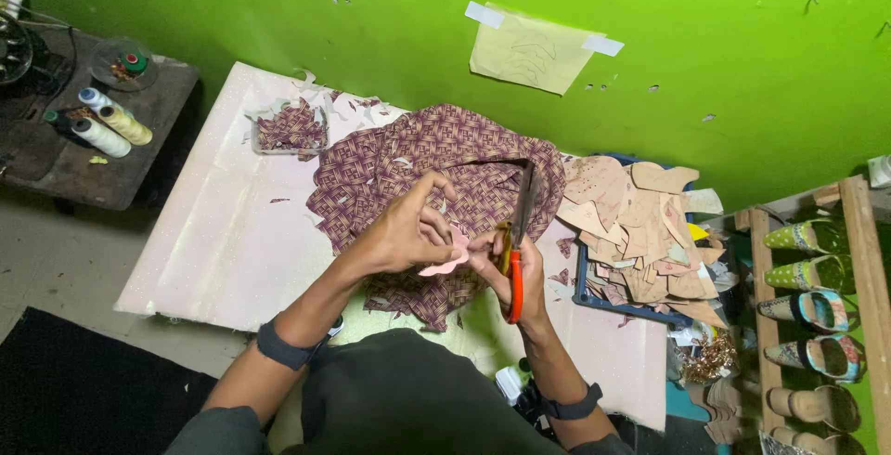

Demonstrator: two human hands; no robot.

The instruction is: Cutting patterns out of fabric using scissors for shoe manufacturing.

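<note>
Head view: left hand [404, 232] pinches pink cutout [447, 263]; right hand [510, 265] grips orange scissors [516, 251] (blades up) beside it. Best to turn the piece, not the scissors.

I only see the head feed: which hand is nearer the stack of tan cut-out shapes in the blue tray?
Right. The right hand, gripping the orange-handled scissors, sits just beside the tan cut-out shapes in the blue tray. The left hand, holding a pink piece, is farther away over the patterned fabric.

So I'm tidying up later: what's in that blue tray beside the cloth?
The blue tray holds a heap of tan cut-out pieces, piled above its rim and spilling over. The tray's floor and anything beneath the heap is covered.
</note>
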